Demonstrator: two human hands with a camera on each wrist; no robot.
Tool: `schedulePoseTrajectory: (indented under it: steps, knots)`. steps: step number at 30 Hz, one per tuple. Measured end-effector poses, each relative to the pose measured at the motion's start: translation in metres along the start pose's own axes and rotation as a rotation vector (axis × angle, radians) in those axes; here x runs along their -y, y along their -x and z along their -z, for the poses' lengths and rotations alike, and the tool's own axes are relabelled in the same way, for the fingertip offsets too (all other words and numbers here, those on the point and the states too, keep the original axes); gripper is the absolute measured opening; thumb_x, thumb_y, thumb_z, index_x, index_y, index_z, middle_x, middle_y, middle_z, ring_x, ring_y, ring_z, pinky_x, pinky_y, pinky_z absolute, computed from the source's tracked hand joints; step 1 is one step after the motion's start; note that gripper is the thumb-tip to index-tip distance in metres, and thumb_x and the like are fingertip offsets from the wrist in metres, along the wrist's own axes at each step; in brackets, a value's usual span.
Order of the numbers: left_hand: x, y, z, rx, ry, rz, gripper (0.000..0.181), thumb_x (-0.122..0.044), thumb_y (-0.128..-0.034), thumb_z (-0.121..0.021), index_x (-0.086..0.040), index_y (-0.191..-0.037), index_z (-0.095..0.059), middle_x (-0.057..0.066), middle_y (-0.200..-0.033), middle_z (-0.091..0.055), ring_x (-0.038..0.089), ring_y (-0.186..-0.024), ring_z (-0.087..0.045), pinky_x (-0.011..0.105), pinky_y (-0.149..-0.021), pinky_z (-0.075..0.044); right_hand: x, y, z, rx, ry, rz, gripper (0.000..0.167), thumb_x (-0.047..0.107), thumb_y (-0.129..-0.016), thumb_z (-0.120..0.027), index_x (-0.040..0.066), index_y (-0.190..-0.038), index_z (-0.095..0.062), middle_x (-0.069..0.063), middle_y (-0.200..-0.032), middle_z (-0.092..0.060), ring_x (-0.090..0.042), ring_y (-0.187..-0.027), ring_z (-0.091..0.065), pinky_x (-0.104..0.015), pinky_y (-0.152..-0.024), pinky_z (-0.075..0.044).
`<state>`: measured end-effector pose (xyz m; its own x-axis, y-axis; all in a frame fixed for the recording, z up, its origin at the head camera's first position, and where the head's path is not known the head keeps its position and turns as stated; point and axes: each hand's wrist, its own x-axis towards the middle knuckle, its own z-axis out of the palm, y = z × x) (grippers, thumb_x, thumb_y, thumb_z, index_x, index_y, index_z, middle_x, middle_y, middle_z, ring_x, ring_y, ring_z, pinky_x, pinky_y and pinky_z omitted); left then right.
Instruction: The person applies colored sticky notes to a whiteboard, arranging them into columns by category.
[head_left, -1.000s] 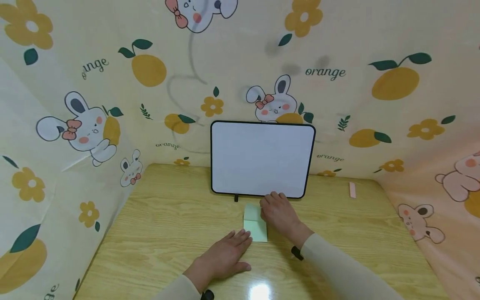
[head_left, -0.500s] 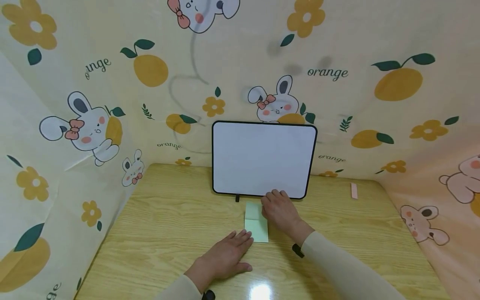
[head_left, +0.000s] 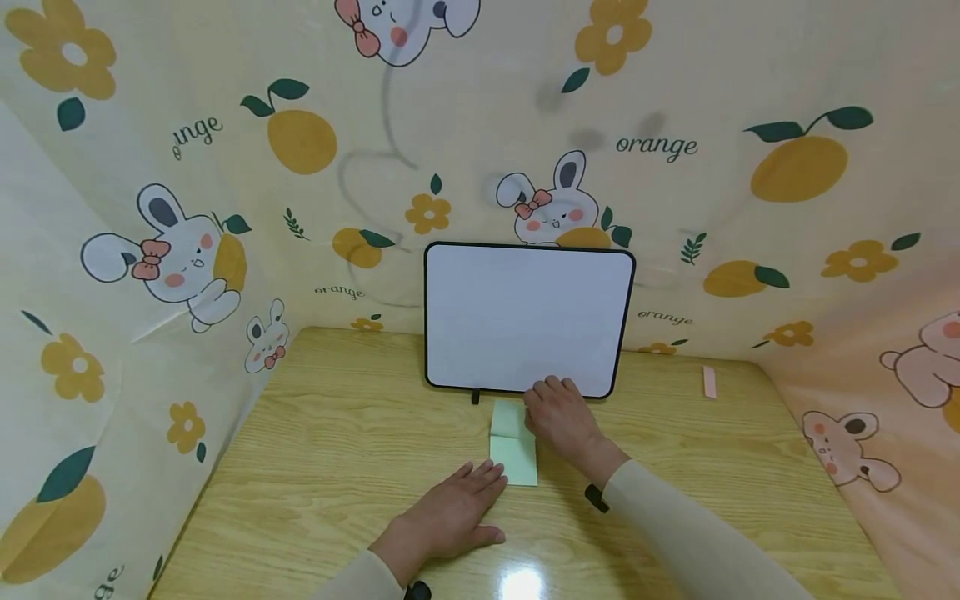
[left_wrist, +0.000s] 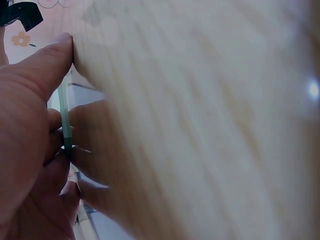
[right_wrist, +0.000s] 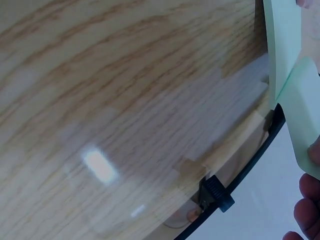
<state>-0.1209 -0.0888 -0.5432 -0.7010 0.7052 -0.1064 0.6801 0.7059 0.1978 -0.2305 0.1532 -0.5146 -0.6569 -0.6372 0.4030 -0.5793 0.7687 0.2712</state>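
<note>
A pale green sheet of paper (head_left: 513,461) with a crease across its middle lies before me on the wooden table. My left hand (head_left: 453,512) rests flat, palm down, its fingertips on the near left corner of the sheet. With curled fingers, my right hand (head_left: 566,423) pinches the right edge of the paper's far part. In the right wrist view that far flap (right_wrist: 302,112) tilts up from the crease, with fingers (right_wrist: 309,200) at its edge. The right thumb is hidden in the head view. The left wrist view shows the paper (left_wrist: 65,115) edge-on beyond the left thumb.
Just behind the paper a white board with a black frame (head_left: 528,321) stands upright on a black foot (head_left: 476,397). A small pink strip (head_left: 708,382) lies at the far right of the table (head_left: 337,433). Printed cloth (head_left: 450,108) walls the table's back and sides.
The far flap of the green paper has risen a little, along with my right hand, which has shifted slightly away from me. My left hand has stayed on the near corner.
</note>
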Motion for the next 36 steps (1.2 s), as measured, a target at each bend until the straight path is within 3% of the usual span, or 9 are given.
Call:
schedulePoseTrajectory:
  steps: [10,19,28,36]
  knots:
    - [0.001,0.001,0.002,-0.014,-0.009,-0.006,0.076,-0.059,-0.1055,-0.053,-0.010,-0.162,-0.042,0.006,-0.171,-0.037,0.021,-0.160,-0.031,0.040,-0.131,-0.030,-0.003,-0.003,0.004,-0.011,-0.041,-0.010,0.019,0.018,-0.090,-0.081,0.010,-0.089,-0.064,-0.002,-0.083,-0.061,-0.023,-0.080,-0.055,-0.036,-0.071,-0.047]
    - [0.000,0.002,0.004,-0.011,0.047,-0.001,0.076,-0.058,-0.1055,-0.054,-0.010,-0.163,-0.041,0.005,-0.171,-0.035,0.022,-0.160,-0.030,0.041,-0.131,-0.028,-0.002,-0.013,0.010,-0.086,-0.048,0.015,0.016,0.013,-0.094,-0.075,0.010,-0.087,-0.061,-0.002,-0.081,-0.059,-0.023,-0.078,-0.053,-0.035,-0.070,-0.045]
    - [0.000,0.002,0.004,-0.033,0.056,-0.018,0.076,-0.058,-0.1054,-0.054,-0.009,-0.162,-0.042,0.007,-0.171,-0.036,0.023,-0.160,-0.032,0.043,-0.131,-0.029,-0.017,-0.052,0.030,-0.315,-0.015,0.016,0.019,0.010,-0.098,-0.069,0.006,-0.085,-0.055,-0.009,-0.088,-0.063,-0.028,-0.082,-0.060,-0.039,-0.070,-0.049]
    - [0.001,0.001,0.002,-0.027,0.092,-0.006,0.076,-0.059,-0.1046,-0.055,-0.011,-0.162,-0.042,0.005,-0.171,-0.036,0.022,-0.160,-0.031,0.042,-0.131,-0.029,-0.033,-0.095,0.046,-0.425,0.070,0.006,0.020,0.010,-0.100,-0.064,0.004,-0.083,-0.055,-0.011,-0.090,-0.066,-0.031,-0.089,-0.065,-0.040,-0.072,-0.053]
